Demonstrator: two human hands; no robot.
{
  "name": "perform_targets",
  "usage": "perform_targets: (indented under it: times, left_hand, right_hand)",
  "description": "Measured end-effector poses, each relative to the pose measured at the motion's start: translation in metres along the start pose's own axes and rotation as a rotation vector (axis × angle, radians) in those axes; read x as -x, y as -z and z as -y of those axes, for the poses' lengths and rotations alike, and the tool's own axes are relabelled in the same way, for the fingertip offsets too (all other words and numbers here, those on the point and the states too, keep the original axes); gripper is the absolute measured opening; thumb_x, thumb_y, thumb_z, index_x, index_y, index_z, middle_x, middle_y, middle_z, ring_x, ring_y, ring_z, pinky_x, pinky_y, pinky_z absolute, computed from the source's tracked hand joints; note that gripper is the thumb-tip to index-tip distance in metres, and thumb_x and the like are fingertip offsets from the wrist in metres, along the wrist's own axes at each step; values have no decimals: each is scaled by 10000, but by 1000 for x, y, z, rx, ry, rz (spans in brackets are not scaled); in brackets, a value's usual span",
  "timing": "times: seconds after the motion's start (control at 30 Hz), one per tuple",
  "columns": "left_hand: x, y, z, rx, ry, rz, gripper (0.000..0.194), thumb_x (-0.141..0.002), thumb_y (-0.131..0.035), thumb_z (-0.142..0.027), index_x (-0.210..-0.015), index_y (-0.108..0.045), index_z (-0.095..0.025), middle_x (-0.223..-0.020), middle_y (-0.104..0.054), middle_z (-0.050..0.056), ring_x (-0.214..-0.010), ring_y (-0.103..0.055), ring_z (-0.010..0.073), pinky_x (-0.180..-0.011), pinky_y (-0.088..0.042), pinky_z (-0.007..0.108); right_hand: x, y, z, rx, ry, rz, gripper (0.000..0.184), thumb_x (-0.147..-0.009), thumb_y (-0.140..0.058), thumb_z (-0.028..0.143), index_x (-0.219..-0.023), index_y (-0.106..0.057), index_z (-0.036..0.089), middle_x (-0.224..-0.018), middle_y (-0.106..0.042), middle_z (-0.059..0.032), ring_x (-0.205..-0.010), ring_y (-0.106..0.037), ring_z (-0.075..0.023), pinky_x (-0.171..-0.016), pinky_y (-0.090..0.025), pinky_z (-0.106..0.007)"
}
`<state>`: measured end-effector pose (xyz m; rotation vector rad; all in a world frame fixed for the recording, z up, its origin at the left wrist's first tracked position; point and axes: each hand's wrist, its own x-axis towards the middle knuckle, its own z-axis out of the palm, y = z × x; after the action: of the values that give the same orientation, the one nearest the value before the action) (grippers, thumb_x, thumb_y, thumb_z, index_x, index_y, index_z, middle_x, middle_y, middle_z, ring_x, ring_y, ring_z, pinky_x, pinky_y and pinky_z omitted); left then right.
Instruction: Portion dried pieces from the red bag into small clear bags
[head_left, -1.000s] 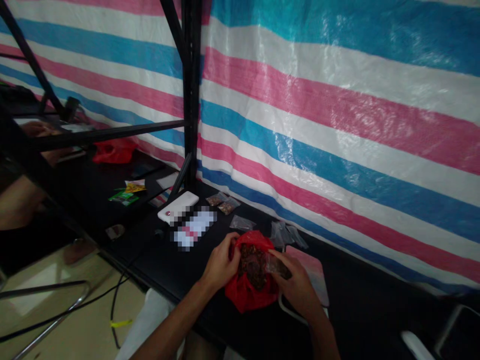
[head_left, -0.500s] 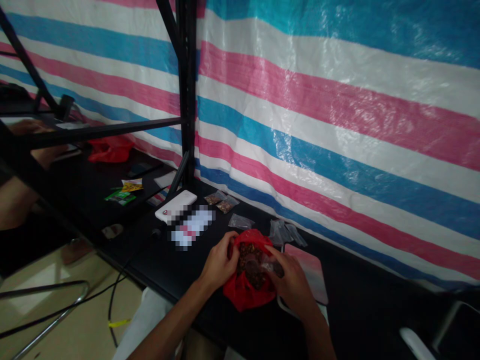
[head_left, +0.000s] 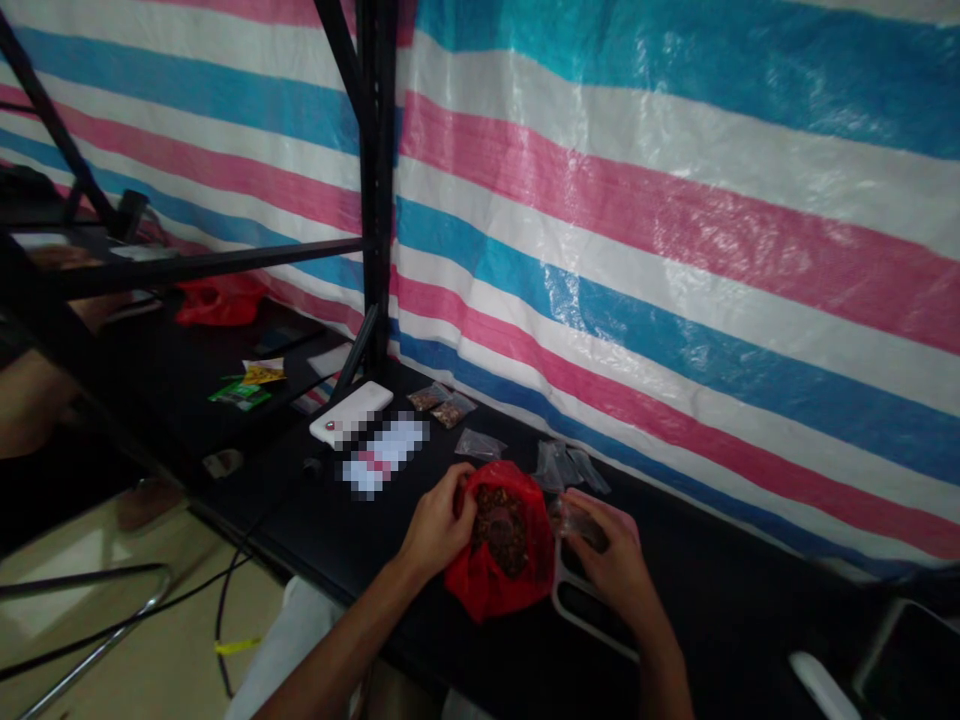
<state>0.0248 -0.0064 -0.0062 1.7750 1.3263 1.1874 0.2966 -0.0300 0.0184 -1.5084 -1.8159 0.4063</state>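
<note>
A red plastic bag (head_left: pixel 499 585) full of dark dried bits sits open on the black table (head_left: pixel 712 600). My left hand (head_left: pixel 439 525) is closed on the bag's left rim and holds it open. My right hand (head_left: pixel 611 565) lies to the right of the bag, over a small scale with a pink top (head_left: pixel 581 610), its fingers pinched on a small clear packet (head_left: pixel 574 520) with some dark bits in it.
Small clear packets (head_left: pixel 566 462) lie behind the bag, two filled ones (head_left: pixel 442 405) farther left by a white power bank (head_left: pixel 352 413). A black rack post (head_left: pixel 375 190) stands at the back. Another red bag (head_left: pixel 217 298) and another person's arm (head_left: pixel 30 390) are at far left.
My right hand has drawn out of the red bag to the right with the small clear packet, and now lies over the scale. My left hand has stayed on the bag's rim.
</note>
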Motion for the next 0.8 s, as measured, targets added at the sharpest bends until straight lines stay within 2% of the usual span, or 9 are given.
perform_targets:
  times: [0.13, 0.27, 0.37, 0.53, 0.8]
  left_hand:
    - [0, 1, 0, -4, -5, -5, 233, -963, -441, -229, -1176, -536, -225, -875, -666, 13, -734, -645, 169, -650, -448, 262]
    - [0, 1, 0, -19, -12, -10, 235, -956, -449, -219, -1171, -543, -223, -893, -682, 20, -741, -655, 173, -646, -454, 265]
    - [0, 0, 1, -7, -17, -13, 230, -959, -450, -223, -1168, -545, -226, -902, -688, 20, -755, -662, 173, -652, -463, 264]
    - [0, 0, 2, 1, -30, -16, 221, -960, -447, -212, -1154, -553, -226, -883, -681, 15, -750, -660, 169, -675, -480, 268]
    - [0, 0, 4, 13, -106, -94, 212, -950, -454, -180, -1110, -585, -225, -1003, -698, 49, -909, -687, 195, -812, -523, 304]
  right_hand:
    - [2, 18, -18, 22, -111, -1, 435, -799, -584, 313, -1210, -715, 264, -1200, -739, -82, -1098, -666, -284, -1012, -473, -473]
    - [7, 28, -25, 235, -125, -33, 536, -668, -532, 232, -1158, -743, 283, -1206, -722, -59, -1172, -600, -312, -1072, -360, -534]
    - [8, 29, -21, 285, -126, -81, 580, -667, -503, 243, -1203, -721, 286, -1282, -678, -58, -1253, -541, -318, -1091, -309, -533]
    - [8, 32, -13, 235, -90, -184, 527, -698, -477, 275, -1165, -720, 272, -1242, -682, -65, -1231, -542, -329, -1070, -317, -528]
    - [6, 35, -12, 188, -38, -172, 411, -701, -486, 273, -1021, -744, 275, -1115, -722, -60, -1121, -594, -327, -1047, -349, -527]
